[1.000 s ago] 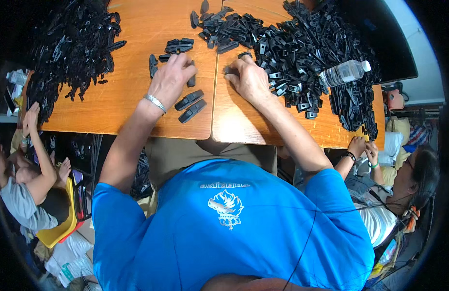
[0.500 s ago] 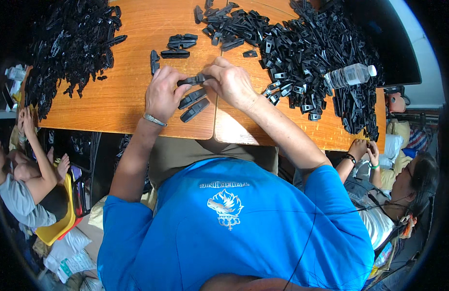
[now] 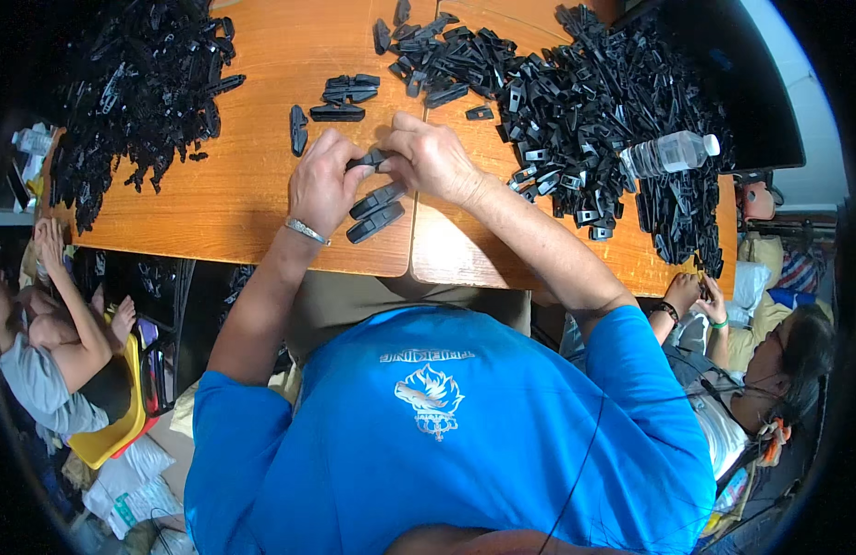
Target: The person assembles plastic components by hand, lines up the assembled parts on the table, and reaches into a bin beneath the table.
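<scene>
Both my hands meet over the wooden table, gripping one black plastic clip-like part between them. My left hand pinches its left end, and my right hand closes on its right end; the fingers cover much of it. Just below lie two similar dark parts, an upper one and a lower one, side by side at a slant. Beyond my left hand, one black part stands lengthwise, with a small group of black parts to its right.
A large heap of black pieces covers the table's far left. Another heap spreads over the right, with a clear plastic bottle lying on it. A dark screen-like panel stands behind. Co-workers sit at both sides, their hands near the table edge.
The held part has turned from nearly level and plainly visible to a tilt, more covered by my fingers. My left wrist has shifted slightly right.
</scene>
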`<state>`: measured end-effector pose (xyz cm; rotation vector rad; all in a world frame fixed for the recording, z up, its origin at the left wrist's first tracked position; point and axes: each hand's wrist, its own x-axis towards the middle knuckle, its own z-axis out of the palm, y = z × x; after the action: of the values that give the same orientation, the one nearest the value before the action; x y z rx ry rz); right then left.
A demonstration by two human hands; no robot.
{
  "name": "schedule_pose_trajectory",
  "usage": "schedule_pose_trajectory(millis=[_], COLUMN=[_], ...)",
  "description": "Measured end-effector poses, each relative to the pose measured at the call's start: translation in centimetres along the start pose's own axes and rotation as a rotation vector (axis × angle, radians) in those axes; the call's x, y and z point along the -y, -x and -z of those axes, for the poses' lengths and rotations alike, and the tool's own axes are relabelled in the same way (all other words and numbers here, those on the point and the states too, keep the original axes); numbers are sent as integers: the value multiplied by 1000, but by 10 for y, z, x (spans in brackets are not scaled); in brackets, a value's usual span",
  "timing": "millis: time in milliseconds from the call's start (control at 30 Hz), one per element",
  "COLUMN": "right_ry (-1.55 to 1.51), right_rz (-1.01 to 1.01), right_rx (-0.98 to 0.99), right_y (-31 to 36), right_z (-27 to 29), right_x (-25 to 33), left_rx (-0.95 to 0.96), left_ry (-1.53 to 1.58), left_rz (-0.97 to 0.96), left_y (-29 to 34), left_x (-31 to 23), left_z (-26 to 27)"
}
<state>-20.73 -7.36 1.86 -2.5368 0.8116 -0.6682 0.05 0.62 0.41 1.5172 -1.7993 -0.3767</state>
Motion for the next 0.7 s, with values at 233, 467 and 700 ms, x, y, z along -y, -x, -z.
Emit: schedule_pose_trajectory(millis=[233, 467, 700], right_ry=[134, 530, 484], right_rz=[-53, -348, -336], right_rx=[-74, 34, 94], right_y=[28, 23, 22], right_z=[48, 75, 61], right_x=[-27, -53, -43], left_rx=[89, -23, 19], left_ry=[46, -389, -302], left_rz=[-22, 56, 190], left_y=[-22, -51, -44], left_x=[8, 10, -17], left_z=[27, 16, 14])
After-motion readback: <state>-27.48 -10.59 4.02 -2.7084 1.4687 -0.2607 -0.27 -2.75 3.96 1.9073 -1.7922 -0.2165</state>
